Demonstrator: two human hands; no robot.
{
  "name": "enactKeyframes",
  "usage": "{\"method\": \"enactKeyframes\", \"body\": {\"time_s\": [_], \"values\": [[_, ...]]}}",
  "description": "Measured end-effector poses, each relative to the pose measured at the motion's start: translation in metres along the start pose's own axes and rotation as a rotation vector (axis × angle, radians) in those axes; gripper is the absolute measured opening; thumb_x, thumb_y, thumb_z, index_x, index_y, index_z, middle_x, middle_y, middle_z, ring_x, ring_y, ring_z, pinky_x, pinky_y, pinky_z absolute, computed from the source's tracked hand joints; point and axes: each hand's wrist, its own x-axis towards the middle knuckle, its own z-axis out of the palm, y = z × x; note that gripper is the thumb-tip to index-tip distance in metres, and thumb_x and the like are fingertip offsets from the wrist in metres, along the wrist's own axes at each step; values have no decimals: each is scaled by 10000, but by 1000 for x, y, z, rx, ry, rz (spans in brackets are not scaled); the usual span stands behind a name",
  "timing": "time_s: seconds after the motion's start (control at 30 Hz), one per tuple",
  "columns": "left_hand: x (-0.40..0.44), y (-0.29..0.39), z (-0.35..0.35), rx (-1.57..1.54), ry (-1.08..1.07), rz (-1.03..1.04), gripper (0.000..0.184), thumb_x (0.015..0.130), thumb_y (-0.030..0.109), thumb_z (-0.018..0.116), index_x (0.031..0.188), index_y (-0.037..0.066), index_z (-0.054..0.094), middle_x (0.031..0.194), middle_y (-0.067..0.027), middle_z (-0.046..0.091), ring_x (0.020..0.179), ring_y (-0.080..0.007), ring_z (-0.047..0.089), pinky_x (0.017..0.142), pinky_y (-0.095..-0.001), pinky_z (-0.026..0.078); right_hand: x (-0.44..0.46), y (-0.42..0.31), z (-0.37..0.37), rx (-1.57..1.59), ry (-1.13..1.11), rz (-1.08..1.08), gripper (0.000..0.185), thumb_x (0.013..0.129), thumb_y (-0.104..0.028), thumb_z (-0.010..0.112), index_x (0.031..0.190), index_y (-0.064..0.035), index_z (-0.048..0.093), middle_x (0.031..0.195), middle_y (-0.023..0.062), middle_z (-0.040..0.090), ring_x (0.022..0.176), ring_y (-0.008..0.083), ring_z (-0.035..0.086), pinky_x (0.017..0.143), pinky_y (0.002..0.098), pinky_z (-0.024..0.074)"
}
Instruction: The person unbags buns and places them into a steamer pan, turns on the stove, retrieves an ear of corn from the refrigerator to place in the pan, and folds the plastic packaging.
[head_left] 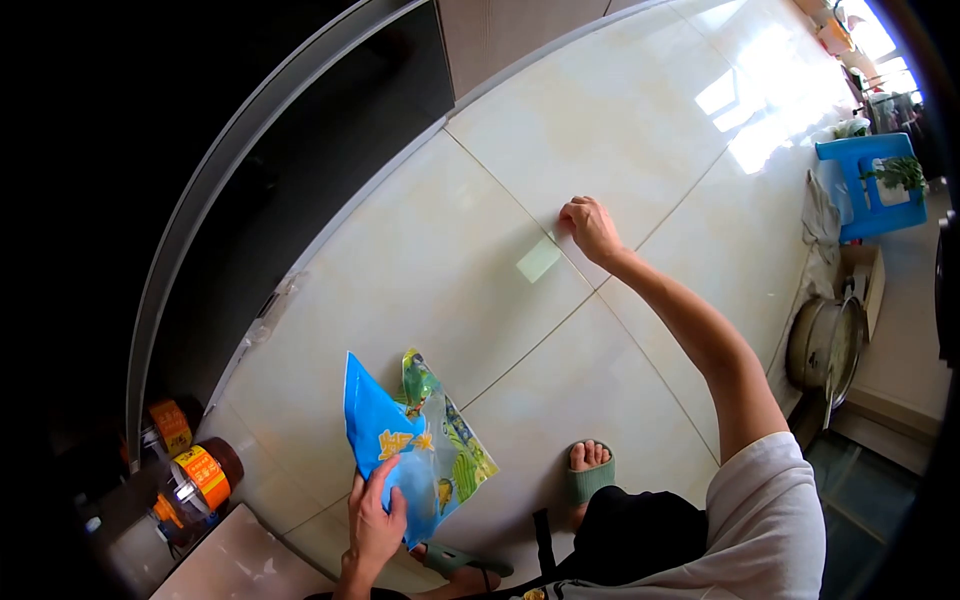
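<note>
My left hand (373,522) is closed on a blue plastic bag (370,415) with yellow lettering, near the bottom of the view. A clear, green-patterned part (455,450) spreads out at its right; whether it belongs to the same bag I cannot tell. Stretched far forward over the floor, my right hand (592,230) has its fingers curled together. What they hold, if anything, is hidden. Just beside it on the tile shows a pale green rectangle (538,260), perhaps a reflection.
Glossy cream floor tiles (560,350) lie below me, with my slippered foot (590,470) on them. Dark glossy panels (330,130) stand at left, near an orange-labelled bottle (205,475). Along the right are a blue stool (855,165) with leafy greens and a metal pan (810,345).
</note>
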Motion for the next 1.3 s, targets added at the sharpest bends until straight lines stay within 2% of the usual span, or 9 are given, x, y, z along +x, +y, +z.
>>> {"method": "enactKeyframes", "body": {"time_s": [0.07,0.17,0.27,0.33,0.43,0.53,0.83,1.13,1.3], "values": [[-2,4,-5,-8,-9,-38,410,808,-33,568,1212,27,589,1162,-220,592,1070,-405,572,933,-432,456,0,2,8,-44,58,-63,63,752,-28,583,757,-14,644,787,152,644,778,334,619,659,419,497],[-4,-5,-5,31,2,34,417,817,-37,540,1229,14,577,1154,-248,580,1035,-435,583,889,-455,481,10,-18,10,106,-15,86,71,759,10,598,819,47,607,760,133,650,734,298,631,683,366,518],[-7,-4,-4,0,12,-4,407,815,-20,570,1218,32,586,1163,-222,598,1066,-410,576,923,-435,462,35,-57,26,453,-98,318,115,747,-3,622,855,33,633,758,135,665,708,277,648,671,333,527],[-7,-4,-5,9,8,-3,407,817,-17,570,1221,32,584,1157,-223,599,1057,-413,579,919,-435,464,54,-86,41,538,67,126,128,737,-8,598,820,-10,695,779,171,681,689,338,647,668,384,526],[-9,-4,-7,15,24,-2,407,818,-14,572,1222,30,583,1155,-224,599,1050,-413,583,914,-434,467,84,-109,58,409,42,11,144,711,6,608,791,-22,725,810,176,686,710,337,655,676,381,527],[-11,-2,-11,4,36,-17,406,818,-14,570,1221,28,584,1156,-224,599,1052,-411,584,916,-430,468,103,-119,70,309,0,-17,114,689,13,619,729,-21,720,801,176,681,722,332,657,679,382,529],[-13,-4,-12,-19,43,11,402,822,-25,556,1221,10,580,1155,-230,597,1057,-406,586,924,-424,470,108,-114,75,178,-128,-4,32,689,-7,629,687,-9,661,756,159,655,736,335,639,669,403,517],[-10,2,-13,-23,57,14,398,826,-23,563,1222,15,581,1148,-230,598,1058,-413,583,916,-427,470,109,-111,73,6,-216,-266,82,766,10,541,772,-9,621,860,145,625,901,334,574,791,397,492],[-11,4,-13,-30,70,-1,409,823,-33,564,1226,34,585,1149,-223,599,1061,-413,583,912,-426,474,95,-101,86,-4,-191,-380,104,809,-29,498,772,-11,594,881,142,605,893,332,544,796,396,481]]}}
